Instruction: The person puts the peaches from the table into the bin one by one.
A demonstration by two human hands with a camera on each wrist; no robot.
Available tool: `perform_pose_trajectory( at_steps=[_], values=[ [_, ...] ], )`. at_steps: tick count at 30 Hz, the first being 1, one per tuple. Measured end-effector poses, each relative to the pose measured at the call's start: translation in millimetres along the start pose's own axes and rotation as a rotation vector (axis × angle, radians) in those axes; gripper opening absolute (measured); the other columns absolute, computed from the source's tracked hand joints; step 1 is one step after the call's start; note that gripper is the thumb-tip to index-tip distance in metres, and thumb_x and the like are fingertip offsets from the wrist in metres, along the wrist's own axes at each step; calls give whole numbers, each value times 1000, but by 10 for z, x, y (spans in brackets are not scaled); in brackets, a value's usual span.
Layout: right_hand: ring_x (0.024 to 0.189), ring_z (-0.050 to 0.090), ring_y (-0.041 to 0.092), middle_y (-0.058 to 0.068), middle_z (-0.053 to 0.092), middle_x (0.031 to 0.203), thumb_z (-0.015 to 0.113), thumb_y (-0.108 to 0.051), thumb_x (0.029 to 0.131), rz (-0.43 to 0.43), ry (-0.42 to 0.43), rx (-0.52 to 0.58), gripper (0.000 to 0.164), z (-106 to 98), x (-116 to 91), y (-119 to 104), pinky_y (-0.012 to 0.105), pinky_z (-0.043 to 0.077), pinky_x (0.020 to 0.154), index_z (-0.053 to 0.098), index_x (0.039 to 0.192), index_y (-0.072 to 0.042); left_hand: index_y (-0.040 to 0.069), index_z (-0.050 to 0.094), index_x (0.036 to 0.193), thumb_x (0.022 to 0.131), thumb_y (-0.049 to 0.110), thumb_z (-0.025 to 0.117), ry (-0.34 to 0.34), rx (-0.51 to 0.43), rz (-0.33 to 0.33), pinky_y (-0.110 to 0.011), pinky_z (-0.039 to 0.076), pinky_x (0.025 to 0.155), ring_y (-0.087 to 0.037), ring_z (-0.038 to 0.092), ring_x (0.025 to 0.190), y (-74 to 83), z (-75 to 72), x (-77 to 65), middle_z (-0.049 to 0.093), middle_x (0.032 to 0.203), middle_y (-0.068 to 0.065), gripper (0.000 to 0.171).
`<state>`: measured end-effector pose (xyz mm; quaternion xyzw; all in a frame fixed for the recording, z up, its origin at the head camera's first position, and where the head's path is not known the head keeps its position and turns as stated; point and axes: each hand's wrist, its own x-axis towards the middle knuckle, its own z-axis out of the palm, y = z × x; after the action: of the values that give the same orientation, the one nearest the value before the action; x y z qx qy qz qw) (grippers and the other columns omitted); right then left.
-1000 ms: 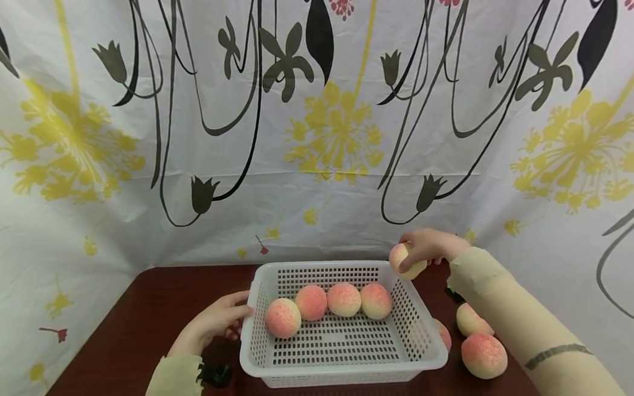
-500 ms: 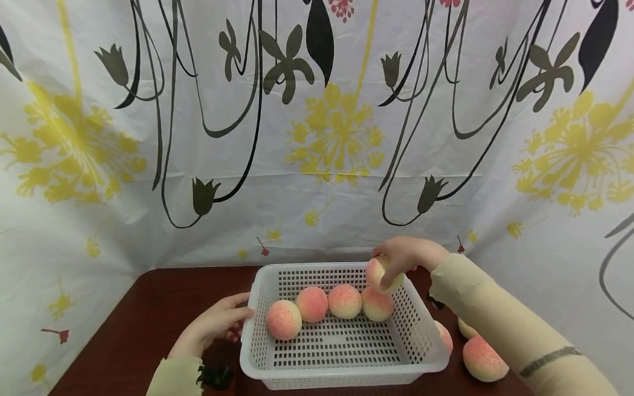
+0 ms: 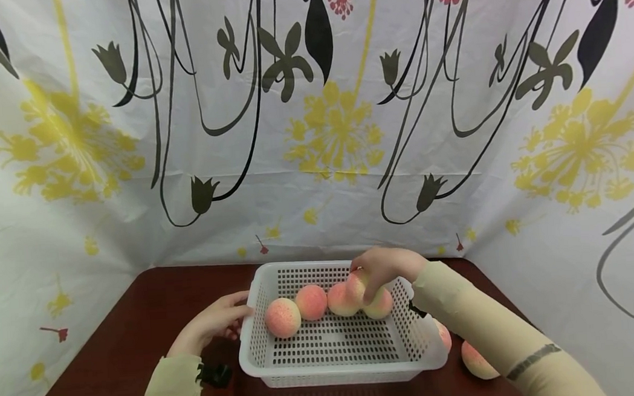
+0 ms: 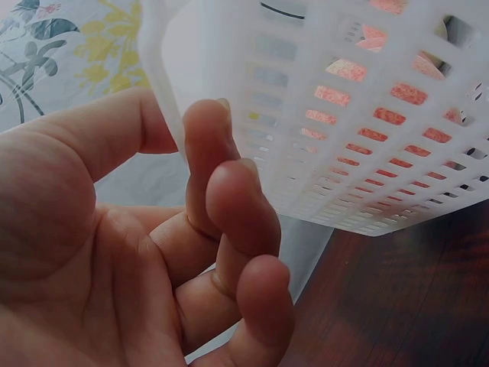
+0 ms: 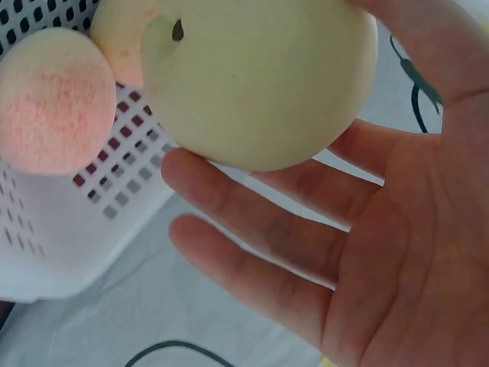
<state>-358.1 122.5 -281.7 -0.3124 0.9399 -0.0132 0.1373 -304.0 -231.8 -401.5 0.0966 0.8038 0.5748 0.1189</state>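
Note:
A white plastic basket (image 3: 355, 369) with slotted walls holds several pink-and-yellow peaches (image 3: 283, 318), lined up toward its back. My left hand (image 3: 219, 318) grips the basket's left side; in the left wrist view its thumb is at the rim and its fingers (image 4: 243, 206) are bent against the outer wall. Over the back right of the basket my right hand (image 3: 389, 265) holds another peach (image 3: 357, 286) between thumb and fingers, overlapping the peaches below it. The right wrist view shows the pale, stem-dimpled side of this peach (image 5: 260, 84), with two fingers extended beneath it.
More peaches lie on the dark red-brown table (image 3: 167, 328) to the right of the basket, one peach (image 3: 477, 361) partly behind the right sleeve (image 3: 482, 315). A white floral curtain (image 3: 318, 222) hangs behind and on both sides.
My right hand has carried the peach leftward and down, from the basket's back right corner to over the peaches inside. The left hand and basket have stayed put.

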Motion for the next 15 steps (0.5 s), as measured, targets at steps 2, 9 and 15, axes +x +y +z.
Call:
perform_pose_trajectory(
  at_steps=[2,9,15],
  values=[
    [106,56,19,-1,62,117,85,-34,65,-14,-15,2,65,29,37,-41,39,45,89,63,124,-17,-4,36,146,95,19,56,-1,2,1,-32,49,52,-16,52,55,-6,-3,-7,63,77,-9,59],
    [99,57,12,-8,62,112,86,-34,64,-42,-45,4,64,110,138,-215,35,45,87,64,122,-17,-3,36,146,94,19,57,4,-1,6,-31,48,51,-15,52,55,-21,-17,-6,64,77,-9,60],
    [94,56,7,-14,62,106,87,-32,63,-94,-70,-19,61,176,209,-376,32,46,84,66,119,-21,-3,37,145,94,19,57,9,1,7,-31,49,51,-16,53,55,-9,-14,4,65,79,-10,59]
  ],
)
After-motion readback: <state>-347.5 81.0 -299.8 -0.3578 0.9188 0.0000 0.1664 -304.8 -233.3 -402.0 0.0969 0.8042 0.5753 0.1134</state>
